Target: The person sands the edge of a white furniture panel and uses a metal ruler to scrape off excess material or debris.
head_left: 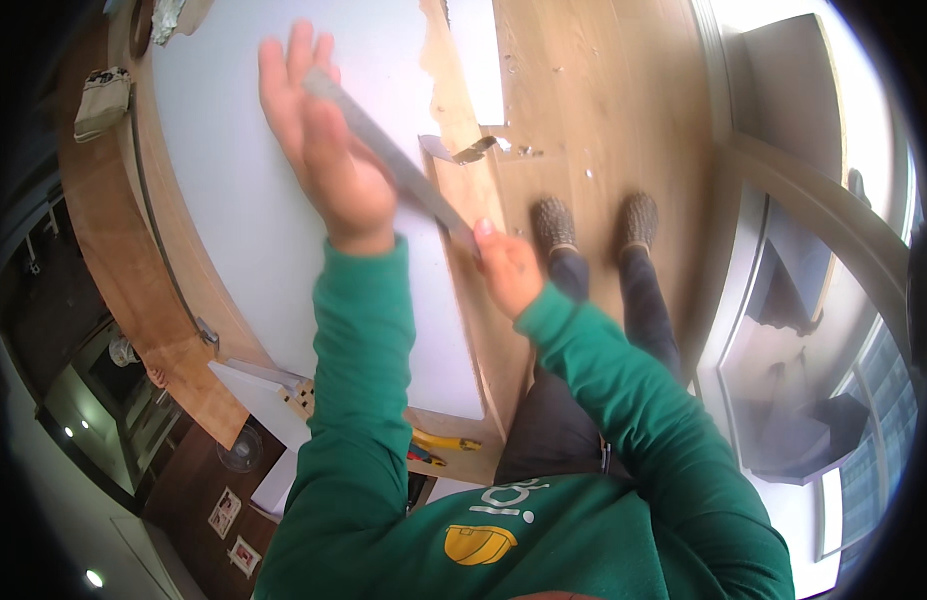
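A long, flat grey strip, apparently metal (396,162), slants above the white panel (224,130). My right hand (509,268) is closed around its near end, with the thumb along the top. My left hand (334,160) is raised by the far end, its fingers stretched out and the thumb apart. The strip passes in front of that palm; whether it touches the skin I cannot tell. Both hands are slightly blurred. Under the strip, a torn, curled thin piece (462,150) hangs at the panel's right edge.
Yellow-handled pliers (446,441) and a red-handled tool (425,456) lie near my body. Scraps (529,151) dot the wooden floor (594,100) by my shoes (557,222). A cloth pouch (102,103) sits far left, above a long brown board (134,290). Grey furniture (804,440) stands right.
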Available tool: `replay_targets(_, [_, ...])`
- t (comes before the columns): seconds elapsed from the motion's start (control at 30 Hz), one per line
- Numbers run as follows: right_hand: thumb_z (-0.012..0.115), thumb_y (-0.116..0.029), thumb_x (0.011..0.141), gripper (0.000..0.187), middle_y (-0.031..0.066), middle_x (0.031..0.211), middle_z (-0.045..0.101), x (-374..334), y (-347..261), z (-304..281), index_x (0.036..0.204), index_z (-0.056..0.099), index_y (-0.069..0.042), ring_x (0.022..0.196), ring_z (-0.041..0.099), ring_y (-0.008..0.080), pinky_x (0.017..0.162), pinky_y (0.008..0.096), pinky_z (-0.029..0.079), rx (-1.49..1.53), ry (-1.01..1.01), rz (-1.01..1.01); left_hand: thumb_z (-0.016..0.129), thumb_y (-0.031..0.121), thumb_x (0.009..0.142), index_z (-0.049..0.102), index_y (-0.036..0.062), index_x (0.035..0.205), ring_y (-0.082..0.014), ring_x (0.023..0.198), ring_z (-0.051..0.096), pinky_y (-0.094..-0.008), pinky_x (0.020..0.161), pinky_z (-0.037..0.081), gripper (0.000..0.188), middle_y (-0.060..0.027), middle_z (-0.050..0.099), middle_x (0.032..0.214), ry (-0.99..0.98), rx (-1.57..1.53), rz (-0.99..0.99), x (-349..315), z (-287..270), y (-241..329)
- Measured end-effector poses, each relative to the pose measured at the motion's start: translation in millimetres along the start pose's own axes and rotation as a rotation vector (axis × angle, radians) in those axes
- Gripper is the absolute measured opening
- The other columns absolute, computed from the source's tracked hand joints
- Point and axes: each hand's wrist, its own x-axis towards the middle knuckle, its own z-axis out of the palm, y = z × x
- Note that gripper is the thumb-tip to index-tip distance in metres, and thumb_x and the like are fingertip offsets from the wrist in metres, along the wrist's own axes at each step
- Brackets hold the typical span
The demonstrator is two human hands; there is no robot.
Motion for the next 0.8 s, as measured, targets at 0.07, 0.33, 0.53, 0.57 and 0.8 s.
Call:
replay_targets(0.07, [0.042,-0.049,0.109,0.062,0.0018,0.066,0.042,-1.7,-8.7,5.5,0.076,0.058,0.001,0.068,0.039,0.0125,0.064,0.0322,0.041,0.006,0.000,0.003,0.048,0.045,0.102,0.033,-0.0041,0.153,-0.0358,0.141,0.043,-0.0491,0.121,0.022,0.072,-0.0271,0.045,0.150,-0.014,-0.065,0.019,15.4,6.7,-4.2])
replay_targets(0.33, [0.041,-0.047,0.109,0.063,0.0049,0.062,0.041,-1.7,-6.6,16.3,0.072,0.054,0.002,0.065,0.039,0.0138,0.062,0.0345,0.040,-0.114,0.080,-0.089,0.052,0.016,0.091,0.045,-0.0122,0.139,-0.0395,0.137,0.047,-0.0464,0.121,0.028,0.056,-0.0360,0.051,0.141,-0.067,-0.215,0.206,10.3,1.9,-4.7])
replay_targets(0.53, [0.042,-0.046,0.109,0.063,0.0037,0.062,0.041,20.9,19.5,9.4,0.069,0.050,0.002,0.064,0.039,0.0132,0.061,0.0343,0.040,0.051,0.111,0.059,0.058,0.011,0.086,0.064,-0.0096,0.120,-0.0313,0.137,0.048,-0.0395,0.118,0.031,0.039,-0.0263,0.054,0.145,-0.105,0.250,0.024,6.8,19.0,14.1])
replay_targets(0.57, [0.042,-0.046,0.109,0.063,0.0033,0.062,0.041,20.3,18.8,12.0,0.069,0.050,0.002,0.064,0.039,0.0129,0.061,0.0339,0.039,0.052,0.121,0.065,0.057,0.011,0.088,0.064,-0.0096,0.118,-0.0322,0.137,0.048,-0.0409,0.118,0.030,0.038,-0.0260,0.055,0.145,-0.091,0.216,0.024,6.3,14.5,11.2])
replay_targets(0.8, [0.043,-0.044,0.109,0.060,0.0014,0.064,0.040,7.4,-5.4,20.2,0.070,0.050,0.001,0.066,0.038,0.0109,0.060,0.0316,0.037,-0.010,0.140,0.022,0.054,0.017,0.097,0.068,-0.0059,0.109,-0.0384,0.139,0.046,-0.0497,0.121,0.026,0.030,-0.0244,0.062,0.137,-0.004,0.331,0.203,10.2,9.3,-2.5])
